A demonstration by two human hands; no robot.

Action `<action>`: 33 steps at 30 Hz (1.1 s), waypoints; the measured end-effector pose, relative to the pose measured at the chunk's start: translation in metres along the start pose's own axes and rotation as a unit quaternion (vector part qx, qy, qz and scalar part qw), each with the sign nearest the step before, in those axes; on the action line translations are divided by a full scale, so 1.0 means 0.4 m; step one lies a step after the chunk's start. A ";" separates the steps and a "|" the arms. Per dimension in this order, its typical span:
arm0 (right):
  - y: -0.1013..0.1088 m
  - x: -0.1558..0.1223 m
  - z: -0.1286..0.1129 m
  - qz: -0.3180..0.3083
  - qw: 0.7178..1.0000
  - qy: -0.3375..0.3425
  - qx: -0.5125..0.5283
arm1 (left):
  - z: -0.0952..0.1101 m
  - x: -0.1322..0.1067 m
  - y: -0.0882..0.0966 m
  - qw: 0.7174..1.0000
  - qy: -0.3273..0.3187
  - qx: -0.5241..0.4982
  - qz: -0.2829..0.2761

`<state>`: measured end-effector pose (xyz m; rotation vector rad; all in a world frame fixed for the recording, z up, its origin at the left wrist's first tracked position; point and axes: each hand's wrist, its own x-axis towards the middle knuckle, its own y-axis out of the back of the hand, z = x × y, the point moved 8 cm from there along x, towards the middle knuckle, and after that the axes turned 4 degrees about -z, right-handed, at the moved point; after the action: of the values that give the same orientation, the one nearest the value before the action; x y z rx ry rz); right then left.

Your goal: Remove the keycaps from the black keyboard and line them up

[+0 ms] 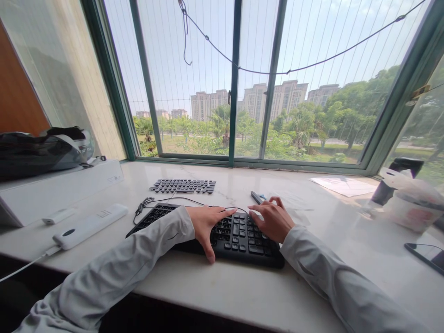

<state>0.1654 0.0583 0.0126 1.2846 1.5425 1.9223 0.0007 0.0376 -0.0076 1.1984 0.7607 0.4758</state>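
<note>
A black keyboard (255,247) lies at a slant on the white countertop. Its right-hand keys are in place, while much of the main section shows bare key sockets. My left hand (208,226) is spread across the middle of it, thumb down at the front edge and fingers stretched toward the back. Over the upper right keys is my right hand (272,219), fingers bent and apart, thumb and index tips close together; no object shows between them. Black keycaps (183,186) are laid out in rows behind the keyboard. A dark slim tool (256,198) lies just beyond my right hand.
The keyboard's cable (142,206) is bunched at the back left. Left are a white power bank (92,226) with a cord, a small white device (58,216) and a white box (69,189) under a dark bag (45,150). Right are paper (343,186), a bagged tub (412,208) and a phone (426,255).
</note>
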 end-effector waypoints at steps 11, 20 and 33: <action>-0.002 0.000 0.000 -0.019 1.000 -0.004 0.004 | -0.227 -0.008 0.131 0.947 0.169 0.094 0.258; -0.011 0.003 -0.008 -0.021 1.000 0.002 0.020 | -0.319 0.064 0.073 0.936 0.200 0.206 0.201; -0.018 0.002 -0.003 -0.023 1.000 0.002 0.019 | -0.331 0.088 0.068 0.937 0.192 0.197 0.217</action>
<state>0.1623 0.0607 0.0063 1.2494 1.6028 1.8765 -0.0725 0.1565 -0.0134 1.6892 0.9550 0.9778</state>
